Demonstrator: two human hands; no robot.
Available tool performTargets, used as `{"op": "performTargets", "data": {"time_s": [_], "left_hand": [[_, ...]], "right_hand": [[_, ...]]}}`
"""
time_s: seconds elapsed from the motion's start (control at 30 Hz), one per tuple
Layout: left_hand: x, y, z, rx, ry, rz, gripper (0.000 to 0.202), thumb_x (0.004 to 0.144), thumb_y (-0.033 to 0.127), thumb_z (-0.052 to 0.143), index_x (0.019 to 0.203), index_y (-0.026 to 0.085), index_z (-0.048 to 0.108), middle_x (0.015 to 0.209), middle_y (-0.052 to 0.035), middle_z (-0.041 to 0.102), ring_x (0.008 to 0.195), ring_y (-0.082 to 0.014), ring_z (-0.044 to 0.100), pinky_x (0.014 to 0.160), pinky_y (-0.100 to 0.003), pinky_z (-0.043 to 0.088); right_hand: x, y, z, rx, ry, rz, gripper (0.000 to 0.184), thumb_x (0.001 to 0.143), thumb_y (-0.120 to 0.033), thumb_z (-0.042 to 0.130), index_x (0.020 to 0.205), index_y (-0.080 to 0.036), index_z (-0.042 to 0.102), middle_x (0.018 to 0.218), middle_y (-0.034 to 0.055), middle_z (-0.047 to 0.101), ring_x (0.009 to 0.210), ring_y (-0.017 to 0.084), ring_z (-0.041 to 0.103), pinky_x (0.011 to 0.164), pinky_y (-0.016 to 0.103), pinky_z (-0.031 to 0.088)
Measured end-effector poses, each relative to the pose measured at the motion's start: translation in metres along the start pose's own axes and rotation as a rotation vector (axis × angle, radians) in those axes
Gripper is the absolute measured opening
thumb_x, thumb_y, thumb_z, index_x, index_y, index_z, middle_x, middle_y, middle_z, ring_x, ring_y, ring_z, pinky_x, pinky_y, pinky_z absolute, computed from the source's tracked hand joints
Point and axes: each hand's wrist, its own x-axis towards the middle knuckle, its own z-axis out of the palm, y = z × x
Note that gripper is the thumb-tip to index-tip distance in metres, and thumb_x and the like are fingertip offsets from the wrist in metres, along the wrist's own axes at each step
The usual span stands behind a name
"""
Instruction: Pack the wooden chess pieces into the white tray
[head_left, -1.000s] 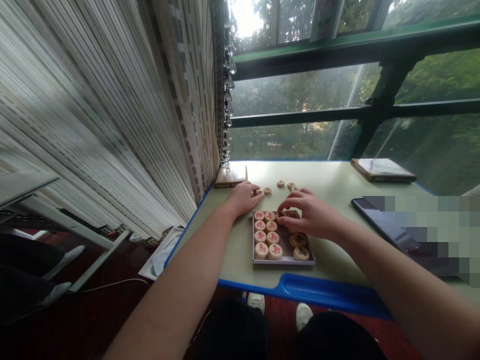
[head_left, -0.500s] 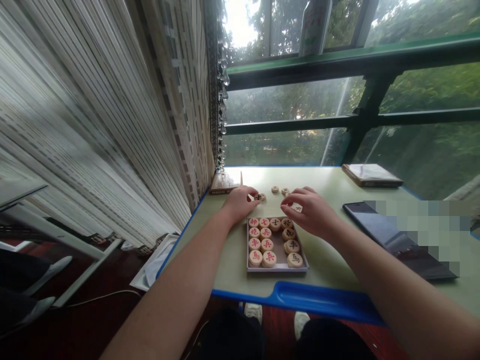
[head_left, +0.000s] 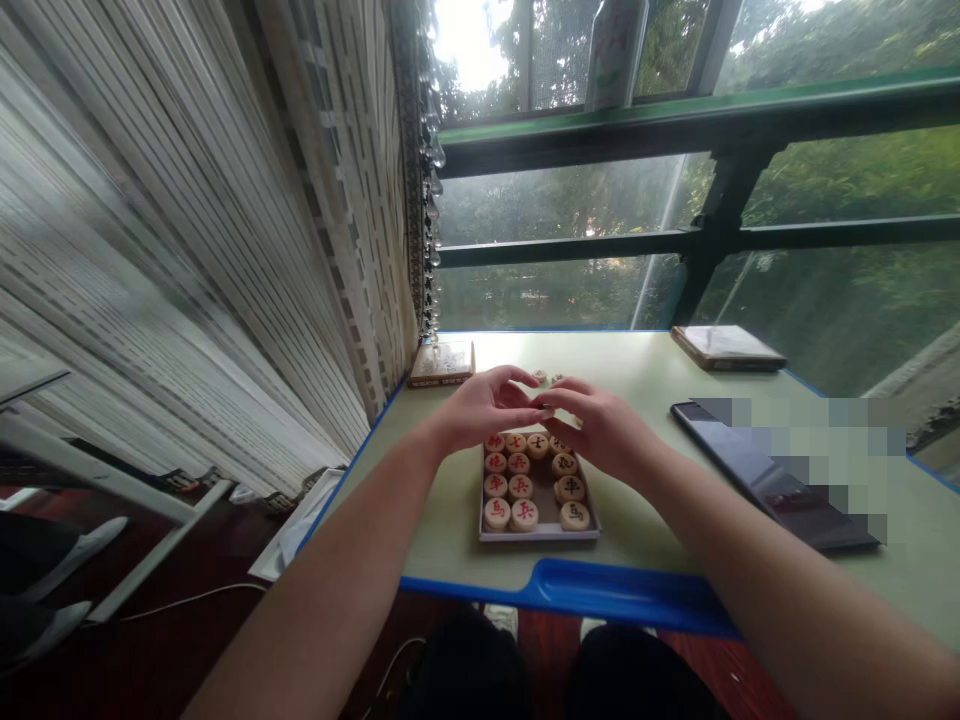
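Note:
My left hand and my right hand meet above the far edge of a shallow box. Their fingertips close together around a small round xiangqi piece, mostly covered by the fingers. Inside the box, pieces with red characters fill two columns on the left. Pieces with black characters line the right side, and a black-marked one sits in the far row. A bare gap shows in the middle. Beyond my hands lie two loose pieces, partly hidden.
A dark tablet-like slab lies to the right on the table. Flat boxes stand at the far left and far right. A blue tray edge runs along the front. Curtains hang at left, a window beyond.
My hands were apart, the left pinching a black-marked piece beyond the box, the right over another piece. Both have come together at the box's far edge. The view has shifted slightly.

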Motion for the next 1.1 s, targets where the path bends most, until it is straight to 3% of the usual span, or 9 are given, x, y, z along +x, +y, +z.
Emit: {"op": "performTargets", "data": {"time_s": [0.13, 0.33, 0.67, 0.87, 1.1], "left_hand": [[0.0, 0.004, -0.002, -0.065, -0.028, 0.0, 0.041, 0.066, 0.029, 0.072, 0.1, 0.012, 0.057, 0.089, -0.0084, 0.065, 0.086, -0.0171, 0.061, 0.079, -0.036, 0.05], [0.0, 0.007, -0.004, -0.05, 0.045, -0.031, 0.045, 0.065, 0.033, 0.072, 0.104, 0.013, 0.062, 0.096, -0.0094, 0.064, 0.086, -0.017, 0.06, 0.081, -0.037, 0.048], [0.0, 0.004, -0.003, 0.025, 0.067, -0.053, 0.043, 0.061, 0.034, 0.074, 0.098, 0.013, 0.066, 0.075, -0.0046, 0.064, 0.066, -0.0113, 0.056, 0.062, -0.026, 0.045], [0.003, 0.0, -0.003, -0.041, 0.068, -0.04, 0.038, 0.063, 0.029, 0.073, 0.097, 0.012, 0.068, 0.085, -0.0074, 0.067, 0.076, -0.0134, 0.059, 0.072, -0.029, 0.046], [0.004, -0.002, 0.001, -0.073, 0.064, -0.045, 0.038, 0.062, 0.029, 0.073, 0.095, 0.012, 0.068, 0.087, -0.0082, 0.067, 0.078, -0.0144, 0.059, 0.076, -0.032, 0.046]], "right_hand": [[0.0, -0.001, -0.001, 0.019, 0.072, -0.04, 0.021, 0.084, -0.022, 0.052, 0.101, -0.022, 0.064, 0.093, 0.0078, 0.064, 0.078, 0.017, 0.061, 0.067, 0.031, 0.049], [0.0, -0.005, -0.004, 0.051, 0.151, 0.002, 0.028, 0.082, -0.027, 0.055, 0.109, -0.02, 0.057, 0.089, 0.0069, 0.062, 0.072, 0.015, 0.059, 0.063, 0.029, 0.049], [0.0, -0.006, -0.004, 0.105, 0.125, 0.043, 0.017, 0.083, -0.027, 0.053, 0.096, -0.019, 0.059, 0.087, 0.0067, 0.063, 0.072, 0.015, 0.06, 0.064, 0.029, 0.051], [0.001, -0.005, -0.008, 0.111, 0.13, 0.089, 0.019, 0.081, -0.02, 0.053, 0.097, -0.017, 0.061, 0.089, 0.0073, 0.063, 0.072, 0.014, 0.061, 0.063, 0.027, 0.051], [0.002, -0.005, -0.016, 0.2, 0.048, 0.169, 0.018, 0.08, -0.025, 0.057, 0.093, -0.017, 0.066, 0.083, 0.0066, 0.066, 0.07, 0.015, 0.062, 0.061, 0.028, 0.053]]}}
